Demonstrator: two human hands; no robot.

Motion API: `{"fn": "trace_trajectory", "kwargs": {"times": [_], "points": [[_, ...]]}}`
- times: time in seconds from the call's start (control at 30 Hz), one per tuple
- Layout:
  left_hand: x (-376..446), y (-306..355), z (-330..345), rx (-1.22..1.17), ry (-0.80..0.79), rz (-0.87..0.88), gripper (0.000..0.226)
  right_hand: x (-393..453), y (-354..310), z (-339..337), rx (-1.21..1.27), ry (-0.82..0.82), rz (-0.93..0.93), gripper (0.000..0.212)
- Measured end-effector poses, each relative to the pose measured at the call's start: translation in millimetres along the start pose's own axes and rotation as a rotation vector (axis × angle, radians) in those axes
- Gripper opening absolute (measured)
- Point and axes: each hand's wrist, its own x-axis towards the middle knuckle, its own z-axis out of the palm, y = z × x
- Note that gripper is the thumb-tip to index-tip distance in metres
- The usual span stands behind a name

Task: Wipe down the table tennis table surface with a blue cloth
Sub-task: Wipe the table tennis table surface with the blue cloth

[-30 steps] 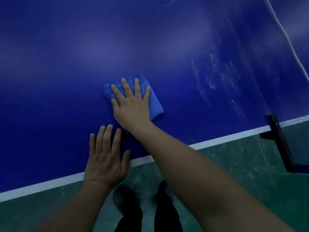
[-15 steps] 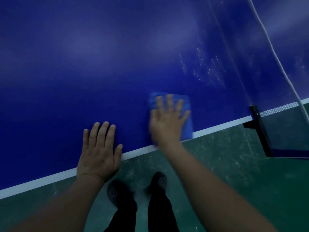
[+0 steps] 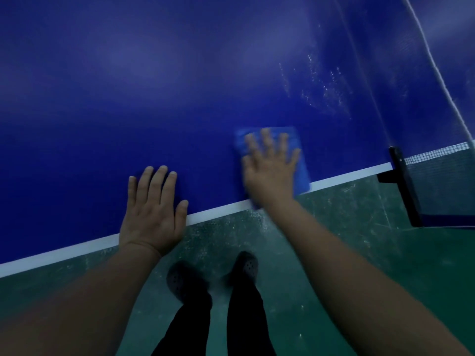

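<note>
Right hand (image 3: 270,170) lies flat with fingers spread on a folded blue cloth (image 3: 300,160), pressing it onto the table tennis table (image 3: 154,86); the hand is motion-blurred, so finer finger detail cannot be told. Taking the white edge line (image 3: 216,213) along the table's near side as the landmark, the cloth sits just beyond it, one corner overlapping the line and reaching the table's lip. Left hand (image 3: 154,209) rests flat and open, holding nothing, its palm across that same line further from the black net post (image 3: 403,183), which clamps on where the line ends. Pale streaks (image 3: 323,91) mark the surface well beyond the line, towards the net. Below the line, dark shoes (image 3: 185,281) stand on a green floor (image 3: 347,253). The cloth looks soft, thin and light, likely to bunch or slide on the smooth top, so a broad flat palm over its middle seems the best hold.
</note>
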Motion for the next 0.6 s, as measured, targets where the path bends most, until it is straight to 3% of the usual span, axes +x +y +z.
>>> {"fn": "trace_trajectory", "kwargs": {"times": [0.07, 0.1, 0.13, 0.2, 0.3, 0.6], "points": [[1, 0, 0, -0.007, 0.015, 0.003, 0.067, -35, -22, 11, -0.084, -0.055, -0.460, 0.055], [1, 0, 0, -0.010, 0.018, 0.006, 0.067, -37, -14, 11, -0.114, -0.062, -0.579, 0.054], [1, 0, 0, -0.013, 0.018, 0.005, 0.067, -30, 1, 9, -0.113, -0.041, -0.605, 0.054], [1, -1, 0, -0.020, 0.012, 0.003, 0.068, -8, 38, 3, -0.085, 0.013, -0.483, 0.054], [1, -1, -1, -0.031, 0.002, 0.011, 0.068, 11, 72, -8, -0.108, -0.040, -0.407, 0.055], [9, 6, -9, -0.136, 0.021, -0.059, 0.066, 39, 76, -23, -0.202, -0.126, -0.702, 0.054]]}}
